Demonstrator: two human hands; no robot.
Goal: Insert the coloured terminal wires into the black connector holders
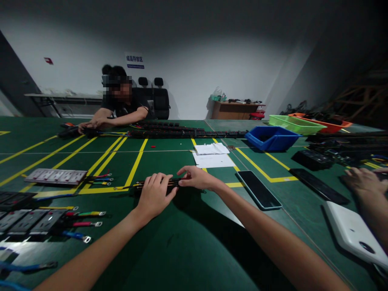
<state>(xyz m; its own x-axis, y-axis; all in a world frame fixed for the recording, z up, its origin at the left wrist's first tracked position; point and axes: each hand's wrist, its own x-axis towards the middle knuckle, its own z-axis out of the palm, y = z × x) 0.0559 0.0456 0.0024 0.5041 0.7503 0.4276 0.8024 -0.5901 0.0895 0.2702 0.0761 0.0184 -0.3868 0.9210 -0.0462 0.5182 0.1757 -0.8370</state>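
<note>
My left hand [154,196] lies over a dark, thin bundle of wires [138,185] on the green table, its fingers curled round the middle. Ring terminals [117,188] stick out at the bundle's left end. My right hand [195,178] pinches the right end of the same bundle between thumb and fingers, close beside the left thumb. Much of the bundle is hidden under my hands. To the left lies a white socket strip [57,176] with red, blue and yellow-green leads. Nearer me are grey socket strips [36,222] whose leads end in ring terminals.
White papers [215,159] lie beyond my right hand, with a phone [259,190] to the right. Blue [273,137] and green [295,124] bins stand farther back. A white device [354,230] lies near another person's hand [366,182]. Across the table a co-worker [121,101] handles dark parts.
</note>
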